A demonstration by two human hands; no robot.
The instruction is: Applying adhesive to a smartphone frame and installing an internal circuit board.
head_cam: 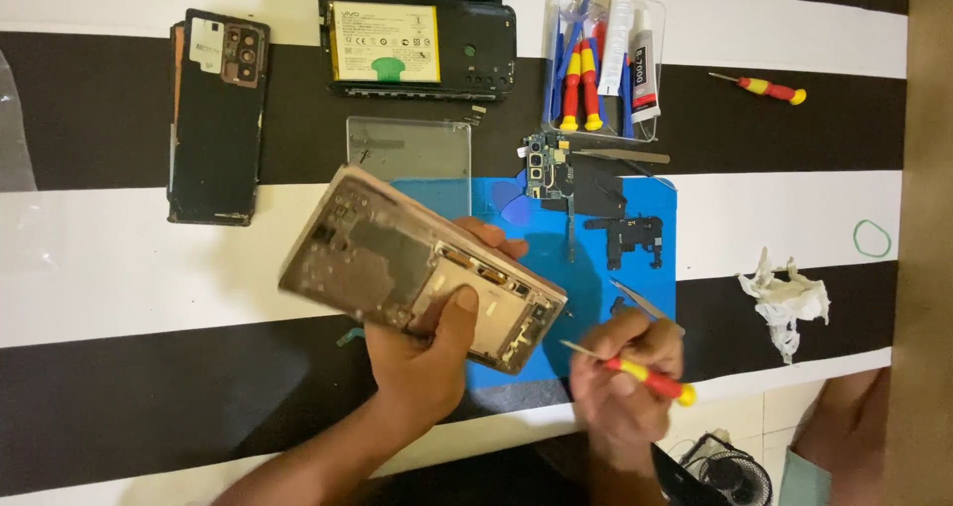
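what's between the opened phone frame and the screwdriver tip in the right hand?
Only bare blue mat, per the head view. The left hand holds the phone frame; the right hand holds the screwdriver, its tip just short of the frame's corner.

Work surface [119, 268]: covered in broad black and white horizontal stripes, evenly lit. Right edge: plain brown strip [928, 168] running top to bottom. Lower right: pale tiled floor [754, 422] showing below the surface's edge. No walls or windows in view.
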